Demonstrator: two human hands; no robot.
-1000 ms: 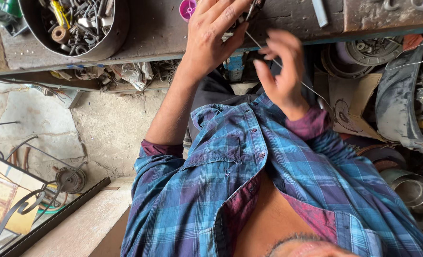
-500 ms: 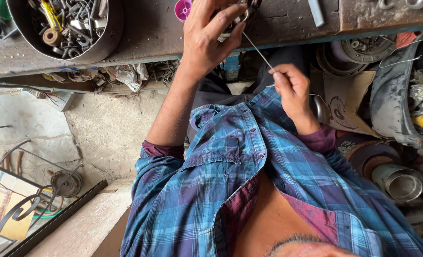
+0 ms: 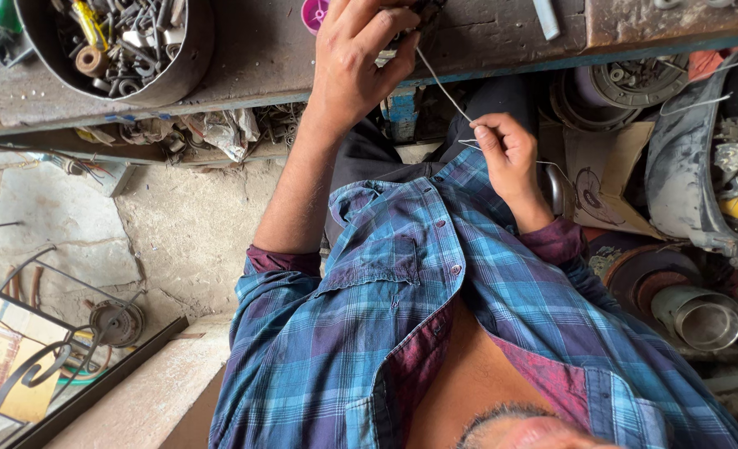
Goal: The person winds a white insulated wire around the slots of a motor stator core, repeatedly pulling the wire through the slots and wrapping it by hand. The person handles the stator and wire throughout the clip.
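You're pinching a thin wire (image 3: 444,87) w/ your right hand (image 3: 506,158) below the bench (image 3: 253,50); left hand (image 3: 356,58) is gripping its other end on the bench.

Rusty metal workbench (image 3: 261,58) over cracked concrete floor (image 3: 178,233) — scrap-cluttered shelves (image 3: 685,166), soft daylight

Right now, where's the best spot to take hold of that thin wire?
Probably the taut open stretch of the thin wire, pinched from the side across its line. It runs straight between the left hand at the bench edge and the right hand, which pinches its lower end.
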